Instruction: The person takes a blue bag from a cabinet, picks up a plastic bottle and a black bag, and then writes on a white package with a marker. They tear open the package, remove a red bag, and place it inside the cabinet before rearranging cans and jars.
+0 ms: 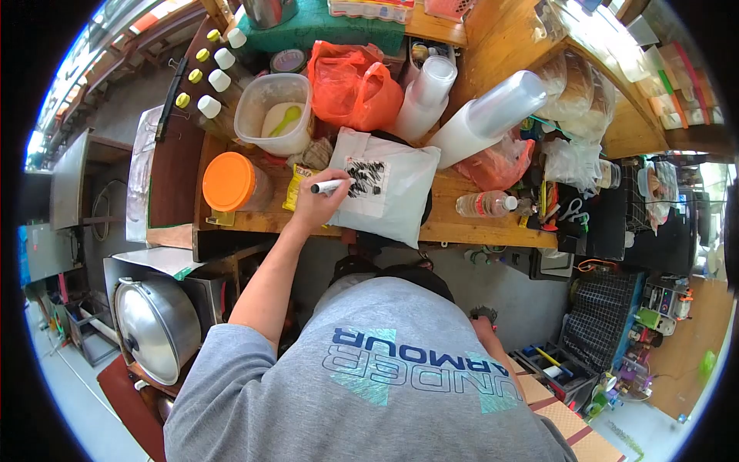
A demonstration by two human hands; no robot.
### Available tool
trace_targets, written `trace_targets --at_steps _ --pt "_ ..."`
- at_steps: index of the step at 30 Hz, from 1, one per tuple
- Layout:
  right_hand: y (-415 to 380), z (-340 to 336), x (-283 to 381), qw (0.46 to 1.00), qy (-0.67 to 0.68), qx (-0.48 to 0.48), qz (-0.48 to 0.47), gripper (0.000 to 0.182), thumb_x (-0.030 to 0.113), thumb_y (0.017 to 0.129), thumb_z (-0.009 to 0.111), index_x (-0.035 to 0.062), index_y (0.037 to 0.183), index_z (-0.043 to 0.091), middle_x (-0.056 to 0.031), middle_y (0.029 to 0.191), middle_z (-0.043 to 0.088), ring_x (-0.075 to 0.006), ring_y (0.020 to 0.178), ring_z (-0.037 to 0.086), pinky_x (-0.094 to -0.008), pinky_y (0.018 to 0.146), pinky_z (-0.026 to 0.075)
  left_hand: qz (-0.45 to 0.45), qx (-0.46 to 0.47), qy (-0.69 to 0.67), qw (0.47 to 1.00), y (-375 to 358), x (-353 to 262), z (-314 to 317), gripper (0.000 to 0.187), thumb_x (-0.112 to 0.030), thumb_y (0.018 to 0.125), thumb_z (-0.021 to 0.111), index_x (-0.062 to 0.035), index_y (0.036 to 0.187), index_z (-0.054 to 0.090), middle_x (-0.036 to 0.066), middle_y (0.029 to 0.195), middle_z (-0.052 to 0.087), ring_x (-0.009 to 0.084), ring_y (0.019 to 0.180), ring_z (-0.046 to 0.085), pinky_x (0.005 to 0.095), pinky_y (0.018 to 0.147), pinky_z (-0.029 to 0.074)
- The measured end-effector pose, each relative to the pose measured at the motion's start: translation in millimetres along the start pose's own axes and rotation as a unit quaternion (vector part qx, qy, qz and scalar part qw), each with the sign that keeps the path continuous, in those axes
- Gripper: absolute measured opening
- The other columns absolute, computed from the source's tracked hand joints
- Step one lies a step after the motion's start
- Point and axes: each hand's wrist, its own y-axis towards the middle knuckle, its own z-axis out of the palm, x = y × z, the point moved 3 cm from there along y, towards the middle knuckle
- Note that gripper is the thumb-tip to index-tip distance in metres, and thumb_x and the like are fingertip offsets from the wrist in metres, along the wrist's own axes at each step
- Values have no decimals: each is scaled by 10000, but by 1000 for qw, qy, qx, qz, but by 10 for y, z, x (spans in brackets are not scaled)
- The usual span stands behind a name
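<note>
My left hand point(312, 206) is closed around a white marker pen point(331, 186) with a black end. The pen's tip is at the label point(363, 202) on a pale plastic mailing parcel point(406, 185). Black scribbles cover much of the label's upper part. The parcel lies on the wooden table point(485, 229), its lower edge overhanging the front. Beside my left hand a yellow packet point(292, 189) is partly hidden. My right hand point(483, 322) hangs low by my side, away from the tabletop; its fingers cannot be made out.
An orange-lidded jar point(229, 183) and a tub of white powder point(250, 104) with a green scoop point(286, 119) stand left. Behind the parcel are a red plastic bag point(354, 88) and stacked plastic cups point(489, 112). A bottle point(485, 204) lies right. Several capped bottles point(219, 81) stand far left.
</note>
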Motion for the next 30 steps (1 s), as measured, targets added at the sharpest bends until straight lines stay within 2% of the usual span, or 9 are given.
trace_targets --at_steps 9,11,12,14,18,21,24,27,30 --pt "-18 -2 86 999 22 16 -21 261 187 790 659 -67 845 671 -152 681 617 -251 541 620 -390 497 547 -29 -39 -42 998 96 -17 40 107 -113 884 691 -15 926 704 12 696 656 55 638 582 244 587 478" --pt "-31 7 103 999 38 12 -36 479 361 862 571 -106 925 656 -283 874 680 -396 829 655 -439 787 493 3 -42 -10 999 122 -69 33 110 -111 886 693 -11 933 705 17 711 666 55 649 589 242 601 487" --pt "61 38 7 999 38 12 -35 479 361 862 571 -106 925 656 -283 874 680 -396 829 655 -439 787 493 3 -41 -10 999 131 -97 39 110 -111 886 693 -11 933 705 17 711 666 55 649 589 242 601 487" --pt "327 152 -233 979 184 75 -55 291 346 874 571 55 870 581 -40 589 447 -186 486 484 -375 477 534 13 -14 -25 1000 152 -149 76 113 -104 882 703 -9 943 706 21 723 671 54 656 588 242 612 492" --pt "377 201 -373 957 264 118 30 325 414 905 502 94 855 531 -13 578 398 -161 485 449 -367 476 525 -48 -50 -36 997 221 -117 135 106 -101 895 697 -16 958 711 7 727 675 54 673 597 245 619 485" --pt "417 242 -443 951 289 112 0 341 433 920 475 105 835 515 -8 574 402 -163 476 444 -370 483 524 36 3 -34 999 262 -148 216 108 -108 899 697 -20 960 712 1 733 678 45 674 587 237 617 482" --pt "539 281 -531 946 308 103 -13 359 454 941 486 111 840 519 -17 591 414 -158 485 440 -366 486 525 -57 1 -43 997 300 -129 257 118 -115 894 706 -20 963 714 -1 745 680 44 680 584 235 621 482" --pt "572 249 -521 956 287 48 -29 401 458 975 485 81 845 531 -36 638 458 -171 520 483 -369 484 520 -58 7 2 998 310 -214 303 129 -117 883 715 -14 960 713 5 742 675 45 699 584 235 630 482" --pt "379 81 -233 984 111 20 -136 438 450 1004 472 37 879 547 -76 692 509 -198 573 549 -364 477 519 15 10 23 1000 275 -298 336 111 -117 864 714 -23 922 703 69 674 674 101 626 651 286 591 525"
